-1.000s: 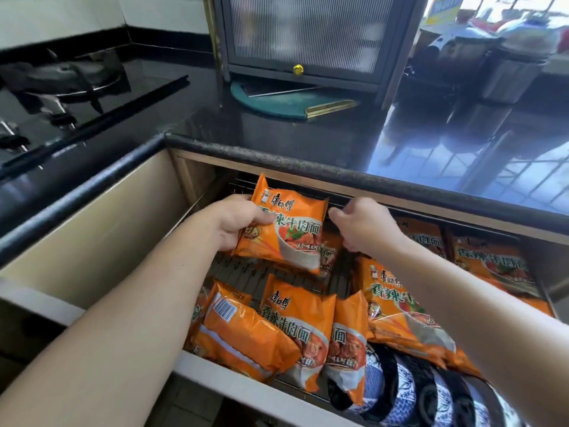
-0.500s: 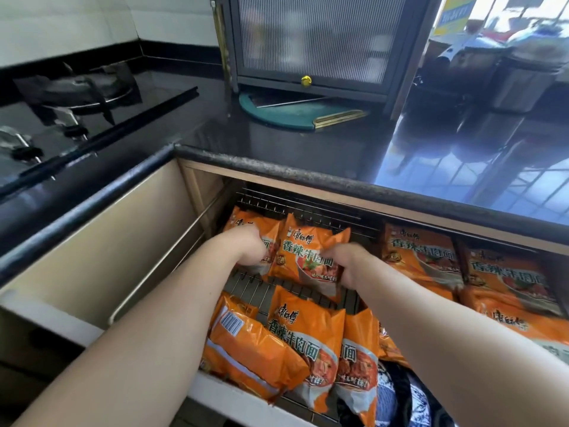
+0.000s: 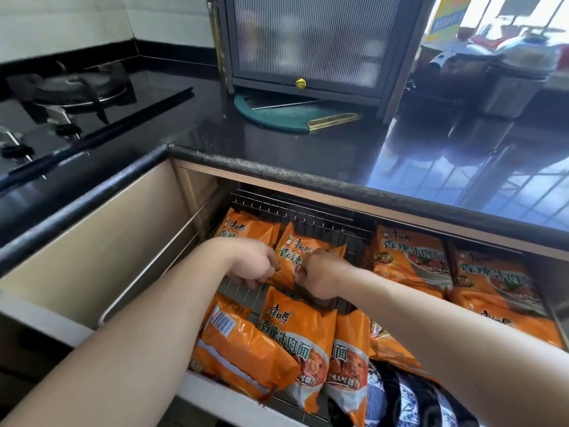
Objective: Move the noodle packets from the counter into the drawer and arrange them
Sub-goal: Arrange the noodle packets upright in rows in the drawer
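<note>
Several orange noodle packets lie in the open wire-rack drawer (image 3: 308,211). One packet (image 3: 295,251) stands tilted at the back of the rack, and both hands hold its lower edge. My left hand (image 3: 255,263) pinches its left corner with curled fingers. My right hand (image 3: 323,277) grips its right side. Another packet (image 3: 243,229) leans behind it at the back left. Two packets (image 3: 409,257) lie flat on the right. Three more (image 3: 295,337) are stacked at the front of the drawer.
The black counter (image 3: 338,149) runs above the drawer, with a gas hob (image 3: 70,94) at the left and a grey cabinet (image 3: 311,44) on a green board behind. Blue-and-white bowls (image 3: 409,399) stand at the drawer's front right. Pots (image 3: 508,72) sit at the far right.
The packet I held up near the drawer's back edge has come down onto the rack beside the back-left packet. Both hands followed it down and moved closer together at its lower edge.
</note>
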Action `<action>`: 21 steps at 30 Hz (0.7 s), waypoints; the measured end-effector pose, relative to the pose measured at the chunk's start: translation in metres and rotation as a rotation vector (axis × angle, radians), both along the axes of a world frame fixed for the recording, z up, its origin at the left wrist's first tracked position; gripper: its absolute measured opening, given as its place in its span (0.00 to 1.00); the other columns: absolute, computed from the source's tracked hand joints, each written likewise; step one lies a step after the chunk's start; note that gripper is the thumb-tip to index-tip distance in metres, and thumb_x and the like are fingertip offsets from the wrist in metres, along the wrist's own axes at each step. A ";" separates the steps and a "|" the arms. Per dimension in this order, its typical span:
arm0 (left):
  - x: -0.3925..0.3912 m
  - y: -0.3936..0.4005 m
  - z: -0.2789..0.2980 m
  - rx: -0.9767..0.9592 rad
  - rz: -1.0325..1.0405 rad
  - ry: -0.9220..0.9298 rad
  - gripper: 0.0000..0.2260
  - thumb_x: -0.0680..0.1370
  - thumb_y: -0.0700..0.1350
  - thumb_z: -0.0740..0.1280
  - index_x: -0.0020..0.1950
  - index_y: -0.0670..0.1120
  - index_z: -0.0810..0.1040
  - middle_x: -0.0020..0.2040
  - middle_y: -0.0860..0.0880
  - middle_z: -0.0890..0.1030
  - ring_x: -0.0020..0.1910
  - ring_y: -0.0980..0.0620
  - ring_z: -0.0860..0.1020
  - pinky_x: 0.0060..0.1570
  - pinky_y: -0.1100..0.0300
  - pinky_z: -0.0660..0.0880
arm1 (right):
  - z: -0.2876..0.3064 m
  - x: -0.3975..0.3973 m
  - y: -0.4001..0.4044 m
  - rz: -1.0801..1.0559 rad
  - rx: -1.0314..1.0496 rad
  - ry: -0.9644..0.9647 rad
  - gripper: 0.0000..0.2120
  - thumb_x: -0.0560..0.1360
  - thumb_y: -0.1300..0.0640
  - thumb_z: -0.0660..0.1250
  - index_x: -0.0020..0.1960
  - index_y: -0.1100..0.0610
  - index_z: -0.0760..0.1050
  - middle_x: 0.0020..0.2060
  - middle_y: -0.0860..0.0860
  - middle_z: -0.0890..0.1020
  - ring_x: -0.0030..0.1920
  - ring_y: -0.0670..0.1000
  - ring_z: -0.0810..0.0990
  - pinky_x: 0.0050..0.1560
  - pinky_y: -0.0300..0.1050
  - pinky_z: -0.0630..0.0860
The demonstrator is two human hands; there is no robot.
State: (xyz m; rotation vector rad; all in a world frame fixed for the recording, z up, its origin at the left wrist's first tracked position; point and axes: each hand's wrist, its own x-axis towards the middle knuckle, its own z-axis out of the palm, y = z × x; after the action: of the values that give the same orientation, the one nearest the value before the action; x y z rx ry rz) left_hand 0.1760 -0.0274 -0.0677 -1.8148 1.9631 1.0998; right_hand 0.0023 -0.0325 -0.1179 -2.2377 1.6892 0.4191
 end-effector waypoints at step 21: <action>-0.040 0.018 -0.023 0.363 -0.736 -0.661 0.40 0.73 0.64 0.73 0.80 0.51 0.65 0.80 0.48 0.66 0.75 0.40 0.68 0.72 0.39 0.69 | 0.023 -0.032 0.078 0.057 0.044 -0.082 0.32 0.78 0.35 0.63 0.78 0.47 0.64 0.59 0.54 0.76 0.62 0.58 0.70 0.60 0.53 0.72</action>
State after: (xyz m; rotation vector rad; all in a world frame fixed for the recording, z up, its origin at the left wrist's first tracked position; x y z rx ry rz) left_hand 0.1359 -0.0090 -0.0906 -0.9403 1.6409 0.4776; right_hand -0.0298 0.0453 -0.0953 -2.2441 1.5638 0.3688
